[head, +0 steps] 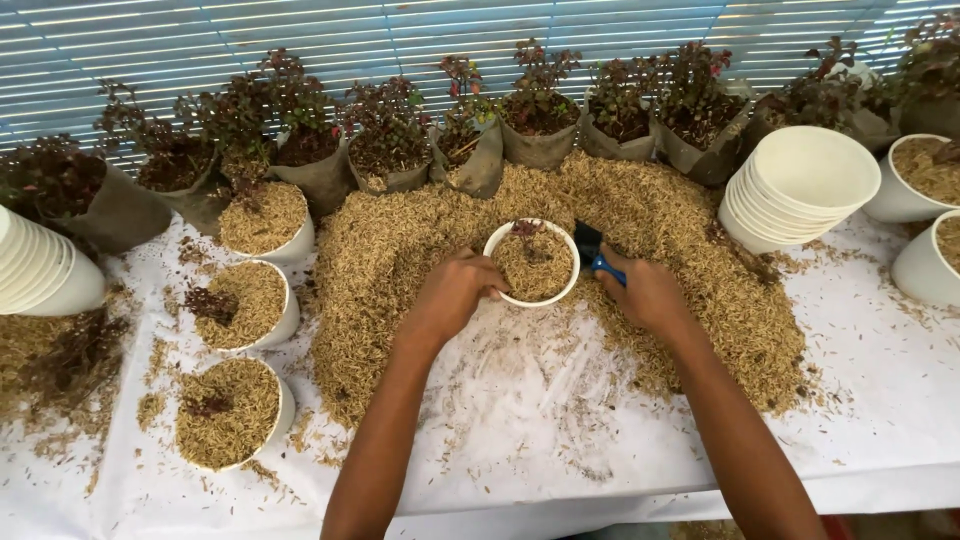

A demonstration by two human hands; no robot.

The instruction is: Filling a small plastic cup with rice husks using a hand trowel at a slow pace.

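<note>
A counter (pixel 560 440) draped in white sheeting runs under a slatted blue-lit blind, with a row of dark-leaved seedlings in grey grow bags (pixel 390 150) lined up along the back. At the far left lies a stack of empty white pots (pixel 40 270), and beside it three filled white pots (pixel 240 350) stand in a loose column, each topped with husk and a small reddish sprig. A broad heap of rice husk (pixel 400 270) arcs across the middle. The left hand (pixel 450 295) is clamped on the near-left rim of the white pot (pixel 533 262), fingers curled over the edge, the pot sitting in the gap of the heap and filled nearly level with husk around a tiny seedling. By its look the pot is light plastic, stiff enough to take by the rim, but the loose fill would likely spill if it tilts, and the seedling looks fragile, so gripping the wall or rim rather than the top seems wise. Just right of the pot, the right hand (pixel 645 290) is closed around the blue handle of a small dark scoop (pixel 592 250), its blade touching the pot's right side. Farther right lies a second stack of empty white pots (pixel 800 185), with two more husk-filled pots at the edge.
</note>
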